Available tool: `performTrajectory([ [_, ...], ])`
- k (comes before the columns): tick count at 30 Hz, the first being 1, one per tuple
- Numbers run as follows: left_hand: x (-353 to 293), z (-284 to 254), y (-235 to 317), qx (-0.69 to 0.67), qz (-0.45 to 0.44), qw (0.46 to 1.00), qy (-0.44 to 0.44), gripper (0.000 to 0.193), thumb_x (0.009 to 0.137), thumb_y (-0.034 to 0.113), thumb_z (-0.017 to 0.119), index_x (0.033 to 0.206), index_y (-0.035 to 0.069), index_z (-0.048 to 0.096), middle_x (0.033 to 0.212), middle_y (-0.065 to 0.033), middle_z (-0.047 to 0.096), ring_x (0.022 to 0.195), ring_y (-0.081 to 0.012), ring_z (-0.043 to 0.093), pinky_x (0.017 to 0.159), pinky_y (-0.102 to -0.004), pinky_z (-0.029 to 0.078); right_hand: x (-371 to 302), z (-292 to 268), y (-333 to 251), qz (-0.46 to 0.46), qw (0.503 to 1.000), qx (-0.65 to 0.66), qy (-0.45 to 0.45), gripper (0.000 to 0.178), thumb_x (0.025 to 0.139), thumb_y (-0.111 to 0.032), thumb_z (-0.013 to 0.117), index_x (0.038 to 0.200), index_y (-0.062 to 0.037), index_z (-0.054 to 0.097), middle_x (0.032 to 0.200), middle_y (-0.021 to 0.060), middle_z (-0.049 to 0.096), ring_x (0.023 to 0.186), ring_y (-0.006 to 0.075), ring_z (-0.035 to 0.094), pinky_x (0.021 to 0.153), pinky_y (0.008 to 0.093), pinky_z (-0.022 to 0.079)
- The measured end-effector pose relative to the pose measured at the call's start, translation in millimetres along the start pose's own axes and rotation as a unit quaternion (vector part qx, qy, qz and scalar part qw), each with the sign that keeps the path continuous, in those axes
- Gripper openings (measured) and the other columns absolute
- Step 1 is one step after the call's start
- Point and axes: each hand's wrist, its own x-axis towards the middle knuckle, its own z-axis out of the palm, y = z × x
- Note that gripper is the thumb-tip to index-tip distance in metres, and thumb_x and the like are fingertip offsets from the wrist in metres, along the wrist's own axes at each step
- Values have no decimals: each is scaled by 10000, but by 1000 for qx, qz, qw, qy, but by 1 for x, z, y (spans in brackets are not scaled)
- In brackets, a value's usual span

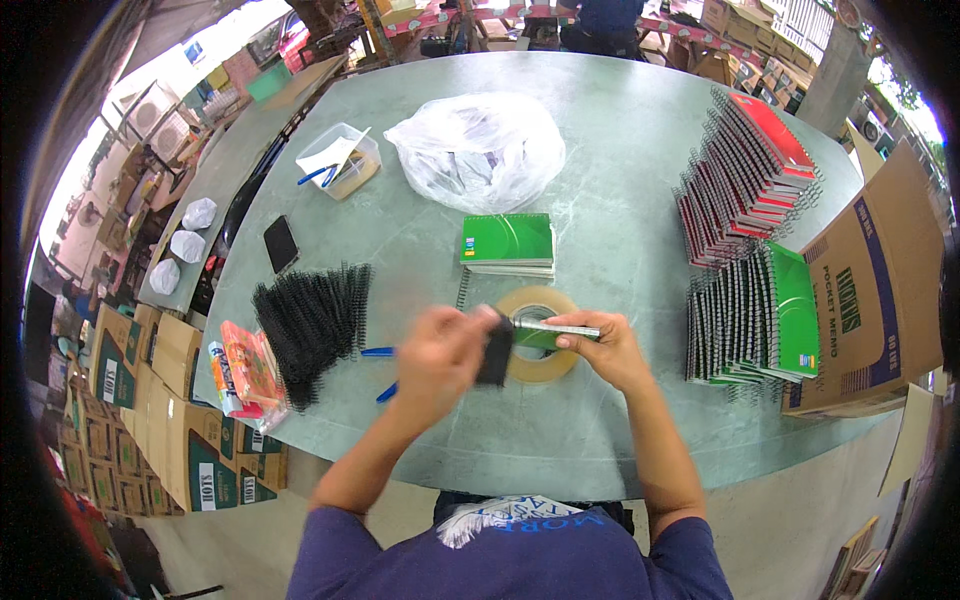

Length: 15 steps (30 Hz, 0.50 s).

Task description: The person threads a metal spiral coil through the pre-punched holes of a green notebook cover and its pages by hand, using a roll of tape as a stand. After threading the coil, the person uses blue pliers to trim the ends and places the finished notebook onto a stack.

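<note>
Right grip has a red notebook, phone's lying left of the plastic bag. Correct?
Wrong on colour only: the notebook in the right grip is green, not red, as the head view shows. The rest stands: the phone lies left of the plastic bag.

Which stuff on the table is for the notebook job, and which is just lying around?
Looks like part of the job:
- green notebook being held
- pile of black coils
- small stack of green notebooks
- red spiral notebooks
- green spiral notebooks

Probably just lying about:
- black phone
- orange packet
</note>
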Motion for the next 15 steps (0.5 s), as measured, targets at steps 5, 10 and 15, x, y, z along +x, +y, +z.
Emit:
performTrajectory([
  [5, 27, -16, 10, -13, 3, 994, 107, 338, 706, 35, 698, 1023, 144, 661, 846, -84, 555, 714, -209, 552, 610, -296, 483, -7, -2, 0, 21, 1000, -13, 19, 216, 771, 2, 659, 986, -4, 672, 946, 57, 679, 887, 108, 599, 817, 259, 472],
  [10, -9, 9, 20, -111, -51, 977, -174, 271, 706, 39, 707, 969, 59, 646, 876, -96, 594, 789, -266, 600, 702, -337, 489, -8, 0, 1, -25, 999, -24, 0, 189, 781, 9, 648, 968, 1, 669, 941, 68, 682, 887, 116, 606, 804, 266, 477],
  [15, -50, 36, 21, -126, 30, 958, -258, 280, 748, 191, 697, 1001, 95, 627, 904, -93, 582, 824, -253, 585, 699, -357, 490, -3, 0, 7, -51, 998, -25, 31, 181, 794, 25, 615, 959, -27, 670, 931, 54, 679, 871, 109, 599, 801, 256, 468],
])
